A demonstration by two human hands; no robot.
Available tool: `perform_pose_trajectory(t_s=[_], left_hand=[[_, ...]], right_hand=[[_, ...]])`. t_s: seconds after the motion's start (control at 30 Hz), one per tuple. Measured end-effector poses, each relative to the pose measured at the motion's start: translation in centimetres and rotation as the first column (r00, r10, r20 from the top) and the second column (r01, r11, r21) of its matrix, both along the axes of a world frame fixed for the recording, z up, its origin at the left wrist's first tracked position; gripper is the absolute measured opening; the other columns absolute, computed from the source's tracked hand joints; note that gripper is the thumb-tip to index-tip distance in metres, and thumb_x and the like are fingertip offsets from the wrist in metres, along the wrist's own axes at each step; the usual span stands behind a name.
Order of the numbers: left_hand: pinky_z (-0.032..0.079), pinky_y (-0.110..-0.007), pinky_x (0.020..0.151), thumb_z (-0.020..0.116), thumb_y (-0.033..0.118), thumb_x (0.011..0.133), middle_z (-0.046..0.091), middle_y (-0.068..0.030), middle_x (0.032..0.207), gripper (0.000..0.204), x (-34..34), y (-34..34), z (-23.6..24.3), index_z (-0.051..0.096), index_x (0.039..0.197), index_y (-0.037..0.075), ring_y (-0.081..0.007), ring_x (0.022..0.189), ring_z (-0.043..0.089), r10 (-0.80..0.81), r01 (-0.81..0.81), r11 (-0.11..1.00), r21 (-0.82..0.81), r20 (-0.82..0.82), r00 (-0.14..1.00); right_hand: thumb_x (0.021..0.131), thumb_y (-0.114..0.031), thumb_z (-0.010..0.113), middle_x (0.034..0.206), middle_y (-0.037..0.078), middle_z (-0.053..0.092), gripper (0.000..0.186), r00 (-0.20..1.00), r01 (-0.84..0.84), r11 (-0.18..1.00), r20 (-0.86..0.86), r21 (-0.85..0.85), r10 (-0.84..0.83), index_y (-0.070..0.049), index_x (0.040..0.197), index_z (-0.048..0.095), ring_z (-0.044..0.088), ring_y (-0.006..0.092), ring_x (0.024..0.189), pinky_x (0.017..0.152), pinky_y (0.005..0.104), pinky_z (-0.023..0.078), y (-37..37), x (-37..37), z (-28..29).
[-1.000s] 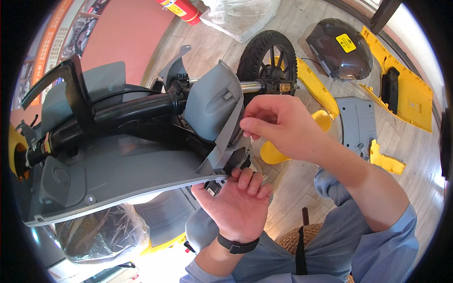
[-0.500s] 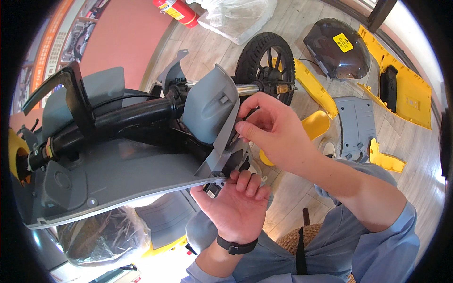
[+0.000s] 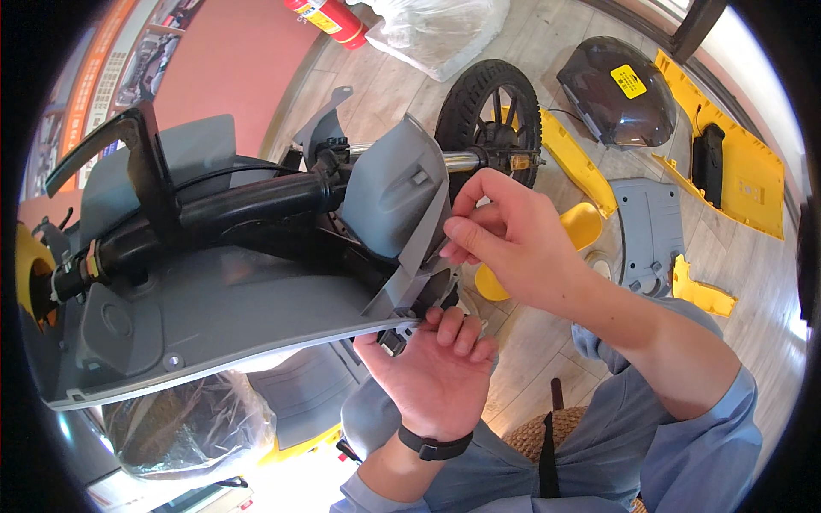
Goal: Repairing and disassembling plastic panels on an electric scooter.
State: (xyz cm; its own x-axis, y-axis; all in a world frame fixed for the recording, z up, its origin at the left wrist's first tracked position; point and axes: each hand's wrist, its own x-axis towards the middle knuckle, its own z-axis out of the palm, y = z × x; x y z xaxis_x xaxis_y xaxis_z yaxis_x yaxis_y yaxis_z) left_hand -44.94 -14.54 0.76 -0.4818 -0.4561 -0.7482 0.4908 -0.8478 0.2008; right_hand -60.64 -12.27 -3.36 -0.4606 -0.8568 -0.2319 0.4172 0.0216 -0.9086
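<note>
A partly stripped scooter lies on its side, its black frame tube (image 3: 248,205) running toward the front wheel (image 3: 487,128). My left hand (image 3: 440,376), palm up with curled fingers, grips the near right corner of the large grey plastic panel (image 3: 239,312). A small black connector (image 3: 392,341) shows beside its thumb. My right hand (image 3: 522,244) is just right of the curved grey cover (image 3: 395,192), thumb and forefinger pinched together. Whatever may be between those fingertips is too small to make out.
On the floor at right lie a dark smoked shell (image 3: 616,90), a yellow panel (image 3: 753,184), a grey plate (image 3: 648,227) and a yellow bracket (image 3: 701,291). A fire extinguisher (image 3: 333,21) stands at the back. A plastic-wrapped part (image 3: 188,427) sits at lower left.
My right hand has drawn slightly right and down, away from the grey cover's edge. The whole view has shifted a little; my left hand keeps its place on the panel.
</note>
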Motion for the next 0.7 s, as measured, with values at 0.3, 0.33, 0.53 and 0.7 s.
perform_pose_trajectory(t_s=[0.3,0.33,0.53,0.7], left_hand=[[0.026,-0.032,0.064,0.050,0.070,0.084,0.033,-0.0009,0.074,0.062,0.0,0.0,0.2,0.042,0.088,0.009,-0.0164,0.067,0.033,0.007,-0.007,1.000,0.005,-0.005,1.000],[0.026,-0.032,0.064,0.050,0.070,0.084,0.033,-0.0009,0.074,0.062,-0.1,0.2,0.3,0.042,0.088,0.009,-0.0164,0.067,0.033,0.002,-0.002,1.000,0.000,-0.003,1.000],[0.025,-0.032,0.064,0.052,0.078,0.079,0.031,-0.0004,0.074,0.069,-0.4,-0.1,-0.1,0.042,0.088,0.010,-0.0170,0.068,0.030,-0.007,0.006,0.999,0.047,0.009,1.000],[0.025,-0.032,0.063,0.054,0.075,0.079,0.032,0.0000,0.073,0.066,-0.2,-0.3,0.3,0.043,0.087,0.010,-0.0170,0.067,0.030,0.020,-0.022,0.998,0.052,0.044,0.999]], right_hand=[[0.087,-0.017,0.076,0.068,0.005,0.064,0.019,0.931,0.041,0.999,-0.364,0.002,-0.038,-0.001,0.090,0.067,0.055,0.0089,0.061,0.059,0.0268,0.047,-0.4,-0.5,-0.7],[0.087,-0.017,0.076,0.068,0.005,0.064,0.019,0.931,0.045,0.999,-0.362,-0.004,-0.043,-0.001,0.090,0.067,0.055,0.0089,0.061,0.059,0.0268,0.047,-0.3,-0.6,-0.6],[0.090,-0.012,0.075,0.077,-0.003,0.063,0.014,0.952,-0.001,0.999,-0.305,0.033,0.011,-0.001,0.096,0.069,0.054,0.0020,0.072,0.065,0.0217,0.046,-0.5,-0.9,-0.7],[0.091,-0.011,0.073,0.080,-0.001,0.067,0.014,0.940,-0.029,0.998,-0.339,0.050,0.044,0.002,0.096,0.070,0.059,0.0038,0.073,0.067,0.0226,0.049,-0.1,-0.5,0.2]])
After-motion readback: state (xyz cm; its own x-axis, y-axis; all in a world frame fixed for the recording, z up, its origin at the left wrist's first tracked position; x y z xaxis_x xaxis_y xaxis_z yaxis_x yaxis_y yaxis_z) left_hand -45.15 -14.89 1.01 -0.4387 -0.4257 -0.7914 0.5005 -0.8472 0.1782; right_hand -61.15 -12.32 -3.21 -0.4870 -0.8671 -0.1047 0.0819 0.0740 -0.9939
